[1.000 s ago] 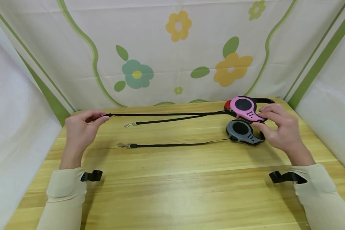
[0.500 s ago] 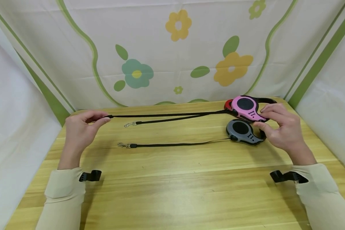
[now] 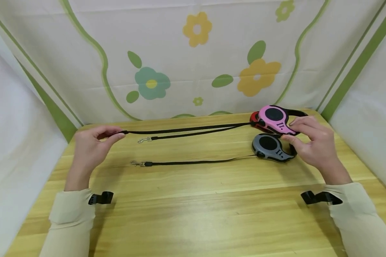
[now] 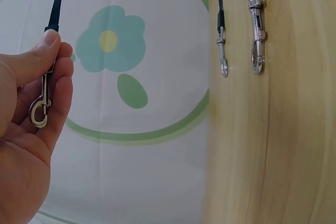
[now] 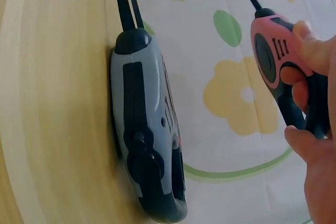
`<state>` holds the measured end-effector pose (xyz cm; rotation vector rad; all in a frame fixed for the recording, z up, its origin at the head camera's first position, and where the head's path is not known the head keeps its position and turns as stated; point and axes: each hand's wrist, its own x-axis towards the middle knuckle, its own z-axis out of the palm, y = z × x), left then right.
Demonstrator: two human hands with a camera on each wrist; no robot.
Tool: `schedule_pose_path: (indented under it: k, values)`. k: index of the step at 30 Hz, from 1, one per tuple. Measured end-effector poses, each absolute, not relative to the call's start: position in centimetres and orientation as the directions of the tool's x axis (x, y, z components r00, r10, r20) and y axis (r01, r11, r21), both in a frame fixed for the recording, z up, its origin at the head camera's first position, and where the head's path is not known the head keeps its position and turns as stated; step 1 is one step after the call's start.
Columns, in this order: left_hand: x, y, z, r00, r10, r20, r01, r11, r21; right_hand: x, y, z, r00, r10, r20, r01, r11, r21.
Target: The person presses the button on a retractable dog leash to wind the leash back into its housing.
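My right hand [image 3: 318, 142] grips the handle of a pink retractable dog leash [image 3: 266, 111], raised at the table's back right. In the right wrist view fingers curl through its black handle. At the left, my left hand [image 3: 93, 146] pinches the end of its black strap [image 3: 180, 130] between thumb and fingers; the silver snap hook [image 4: 39, 114] hangs against the palm. The strap runs taut across. Behind the pink casing, a red retractable leash [image 3: 254, 117] is partly hidden. A grey retractable leash [image 3: 260, 145] lies in front, by my right thumb.
On the wooden table [image 3: 193, 207] lie the straps of the red and grey leashes, ending in snap hooks, one farther back [image 3: 144, 140] and one nearer [image 3: 136, 164]. A flowered white cloth [image 3: 193, 75] hangs close behind, with white cloth sides left and right.
The pink leash's casing has risen slightly, uncovering more of the red one. My left hand has dipped slightly, so the held strap slopes more. Both grips stay the same.
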<state>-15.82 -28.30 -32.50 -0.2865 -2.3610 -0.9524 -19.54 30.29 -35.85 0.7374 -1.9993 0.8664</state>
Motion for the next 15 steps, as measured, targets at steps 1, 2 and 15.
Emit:
schedule_pose_path:
  k: [1, 2, 15]
  values:
    - [-15.78, -28.36, -32.53, -0.811, -0.016, 0.584, 0.393, 0.725, 0.565, -19.55, 30.22, -35.85, -0.492, -0.202, 0.847, -0.753, 0.587, -0.297]
    - [-15.74, -28.42, -32.57, -0.81, -0.017, 0.586, 0.392, 0.727, 0.564, -19.56, 30.14, -35.86, -0.49, -0.216, 0.844, -0.76, 0.581, -0.292]
    - [-15.95, -28.38, -32.54, -0.823, -0.026, 0.568, 0.373, 0.729, 0.574, -19.16, 30.55, -35.84, -0.536, -0.229, 0.813, -0.767, 0.535, -0.355]
